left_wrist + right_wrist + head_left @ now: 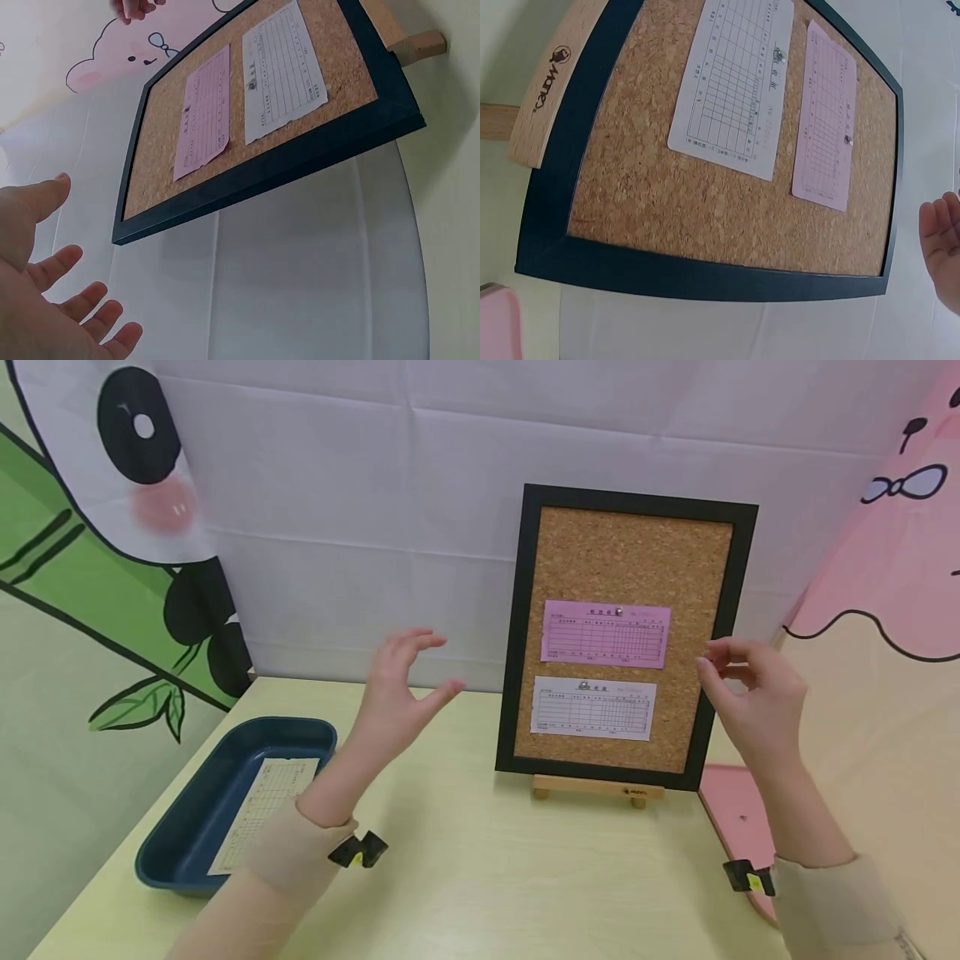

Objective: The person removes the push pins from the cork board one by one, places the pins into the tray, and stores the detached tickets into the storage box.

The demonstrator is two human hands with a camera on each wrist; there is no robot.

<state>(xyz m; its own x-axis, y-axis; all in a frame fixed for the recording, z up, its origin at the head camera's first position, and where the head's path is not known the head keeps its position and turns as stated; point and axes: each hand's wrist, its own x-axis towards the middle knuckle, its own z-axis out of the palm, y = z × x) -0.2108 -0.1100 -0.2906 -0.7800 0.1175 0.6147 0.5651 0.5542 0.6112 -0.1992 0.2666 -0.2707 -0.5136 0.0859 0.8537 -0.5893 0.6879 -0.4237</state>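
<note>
Both hands are up in the air here. The left hand (393, 697) has its fingers spread and the thumb well away from them, nothing in its grip, hanging between the dark blue plastic tray (183, 835) and the cork board with the black frame (633, 556). The right hand (770, 702) is just beside the frame's right edge, fingers loosely bent, thumb and index tips close together. I can't see anything held there, and the right wrist view shows a gap between hand and frame.

The board leans upright on a small light wooden stand (588, 787). Two printed paper forms are pinned on it: a pink rectangular slip (606, 643) around the middle and a white rectangular slip (592, 712) just below, each with a shiny pin near its top edge. In the tray there's a cream paper form (262, 810), lying flat.

It's all on a pale yellowish table (510, 877), with a flat pink plastic tray (738, 797) partly behind the right arm. Behind the board is a creased white cloth (337, 468), with a panda-like cartoon (138, 427) on the left and a pink cartoon figure (892, 543) on the right.
</note>
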